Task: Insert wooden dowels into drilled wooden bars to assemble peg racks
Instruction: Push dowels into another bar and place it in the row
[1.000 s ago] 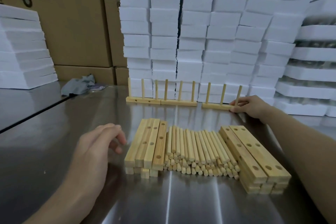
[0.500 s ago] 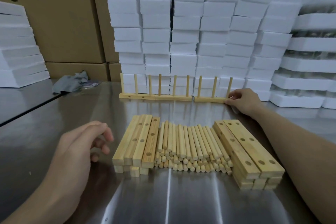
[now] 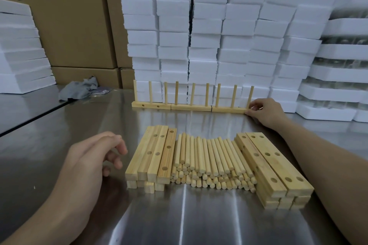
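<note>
Pale yellow-tan wood is seen nearly everywhere: the dowels [image 3: 211, 161] at 6 o'clock, the drilled bars [image 3: 147, 155] at 7, the wider bars [image 3: 274, 165] at 5, the peg racks [image 3: 191, 107] at 12. One striped bar [image 3: 168, 153] in the 7 o'clock stack is darker, orange-brown, lined with tight dark grain. Holes are shown as darker brown dots. The table [image 3: 59, 145] is brushed silver-grey, streaked with white glare. White foam blocks [image 3: 219, 26] are stacked at 12 to 3, brown cardboard boxes [image 3: 75, 16] with black print at 10 to 11, a grey cloth [image 3: 79, 89] at 10.

R hand [image 3: 262, 110] pinches rt rack [image 3: 228, 109] end | L hand [image 3: 89, 157] loose nr bar stack [image 3: 153, 155]
</note>
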The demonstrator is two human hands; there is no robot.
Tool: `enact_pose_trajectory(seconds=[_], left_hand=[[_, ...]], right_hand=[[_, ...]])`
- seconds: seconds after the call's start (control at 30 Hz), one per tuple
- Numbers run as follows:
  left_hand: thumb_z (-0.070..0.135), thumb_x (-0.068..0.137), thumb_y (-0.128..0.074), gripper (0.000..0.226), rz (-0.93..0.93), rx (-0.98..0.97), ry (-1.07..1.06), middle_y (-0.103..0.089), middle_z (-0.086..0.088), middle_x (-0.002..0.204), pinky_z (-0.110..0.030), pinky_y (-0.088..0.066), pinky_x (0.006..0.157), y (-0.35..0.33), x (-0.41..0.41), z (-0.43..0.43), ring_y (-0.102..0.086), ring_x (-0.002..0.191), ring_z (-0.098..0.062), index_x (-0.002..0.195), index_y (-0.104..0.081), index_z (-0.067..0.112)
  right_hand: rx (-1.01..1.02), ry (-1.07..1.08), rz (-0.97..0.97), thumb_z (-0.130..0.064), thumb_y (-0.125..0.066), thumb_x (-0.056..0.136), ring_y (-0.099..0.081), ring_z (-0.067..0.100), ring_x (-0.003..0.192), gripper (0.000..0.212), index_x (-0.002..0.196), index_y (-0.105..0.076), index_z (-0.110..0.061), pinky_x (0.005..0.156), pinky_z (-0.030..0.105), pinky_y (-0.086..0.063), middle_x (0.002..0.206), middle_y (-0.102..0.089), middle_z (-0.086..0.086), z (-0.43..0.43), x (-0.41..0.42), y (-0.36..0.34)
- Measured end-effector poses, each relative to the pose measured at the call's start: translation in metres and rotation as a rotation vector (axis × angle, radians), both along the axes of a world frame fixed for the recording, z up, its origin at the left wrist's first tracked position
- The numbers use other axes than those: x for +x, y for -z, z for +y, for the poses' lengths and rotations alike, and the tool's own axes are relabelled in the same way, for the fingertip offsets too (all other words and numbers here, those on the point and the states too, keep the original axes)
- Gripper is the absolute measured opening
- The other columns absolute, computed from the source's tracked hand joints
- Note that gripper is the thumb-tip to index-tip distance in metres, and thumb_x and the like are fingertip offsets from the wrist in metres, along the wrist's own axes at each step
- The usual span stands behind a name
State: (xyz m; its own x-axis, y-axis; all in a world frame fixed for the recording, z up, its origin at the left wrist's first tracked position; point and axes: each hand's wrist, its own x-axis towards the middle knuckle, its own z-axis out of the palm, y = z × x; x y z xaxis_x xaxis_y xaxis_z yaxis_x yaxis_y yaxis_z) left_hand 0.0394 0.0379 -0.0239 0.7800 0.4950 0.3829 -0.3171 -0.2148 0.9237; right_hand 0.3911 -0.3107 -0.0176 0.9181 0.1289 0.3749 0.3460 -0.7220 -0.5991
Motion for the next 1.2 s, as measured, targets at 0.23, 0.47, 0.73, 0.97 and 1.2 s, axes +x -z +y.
enact_pose_trajectory(seconds=[0.23,0.47,0.73,0.97,1.2], left_hand=[[0.050,0.075,-0.062,0.041,0.010,-0.009,0.013,-0.052,-0.003,0.061,-0.041,-0.030,0.061,-0.001,0.001,0.000,-0.051,0.057,-0.012,0.066,-0.065,0.011],[0.053,0.072,-0.062,0.043,0.011,-0.023,0.014,-0.051,0.003,0.059,-0.040,-0.029,0.060,-0.001,0.002,0.001,-0.052,0.056,-0.012,0.066,-0.065,0.011],[0.054,0.073,-0.062,0.043,0.014,-0.007,0.027,-0.055,-0.008,0.068,-0.040,-0.031,0.061,-0.001,0.001,0.003,-0.053,0.059,-0.014,0.066,-0.064,0.012],[0.054,0.072,-0.062,0.042,0.009,-0.023,0.026,-0.055,-0.007,0.065,-0.039,-0.030,0.061,-0.001,0.000,0.001,-0.052,0.057,-0.013,0.066,-0.065,0.012],[0.042,0.081,-0.059,0.033,0.054,-0.011,-0.022,-0.055,-0.005,0.060,-0.039,-0.035,0.065,-0.007,-0.005,-0.003,-0.052,0.060,-0.015,0.061,-0.065,0.016]], right_hand=[[-0.001,0.006,-0.002,-0.029,-0.082,0.092,-0.061,0.011,0.084,0.021,0.109,-0.074,-0.020,0.081,0.033,-0.046,0.089,-0.069,-0.004,-0.001,0.000,0.000],[0.006,0.007,-0.007,-0.029,-0.082,0.092,-0.062,0.008,0.081,0.019,0.107,-0.074,-0.021,0.073,0.029,-0.044,0.089,-0.068,-0.006,0.001,-0.002,0.000],[-0.022,0.009,-0.020,-0.032,-0.081,0.092,-0.060,0.005,0.080,0.018,0.106,-0.073,-0.023,0.081,0.031,-0.044,0.086,-0.068,-0.007,0.002,-0.005,-0.001],[0.048,0.013,0.017,-0.037,-0.078,0.091,-0.064,0.012,0.087,0.024,0.108,-0.064,-0.028,0.067,0.029,-0.044,0.093,-0.068,-0.004,0.000,-0.008,-0.001],[0.418,0.124,0.134,-0.027,-0.066,0.094,-0.065,0.027,0.091,0.020,0.106,-0.060,-0.013,0.094,0.052,-0.054,0.097,-0.071,0.011,-0.015,-0.024,-0.009]])
